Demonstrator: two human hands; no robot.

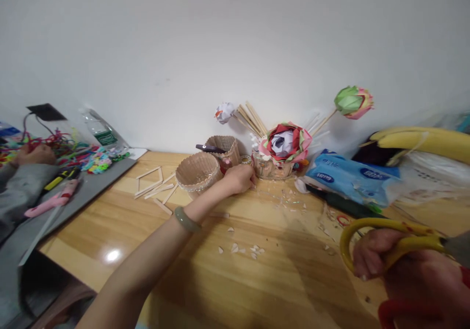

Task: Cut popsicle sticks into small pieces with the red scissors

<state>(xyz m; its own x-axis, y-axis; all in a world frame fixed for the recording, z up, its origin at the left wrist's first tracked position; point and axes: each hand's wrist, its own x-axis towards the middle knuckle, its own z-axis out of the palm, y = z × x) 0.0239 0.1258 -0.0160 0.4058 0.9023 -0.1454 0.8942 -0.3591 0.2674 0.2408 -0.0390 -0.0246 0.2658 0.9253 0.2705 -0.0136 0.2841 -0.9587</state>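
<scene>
My left hand (240, 178) reaches over the wooden table, just right of a round basket of wooden sticks (198, 172). Its fingers are bent together near small items at the foot of a flower holder (271, 167); what they hold, if anything, is hidden. At the lower right, my right hand (407, 265) has its fingers through the yellow handle of scissors (362, 223); a red handle shows below. Behind the round basket stands a second basket (229, 148) with a dark phone (210, 148) on it. Small wood chips (235, 247) lie on the table.
Thin sticks (150, 187) lie left of the basket. A blue tissue pack (352, 175) and bananas (422, 140) are at the right. Paper flowers (284, 143) stand near the wall. At the left, another person's hand (36, 153) is by colourful pipe cleaners and a pink glue gun (55, 201).
</scene>
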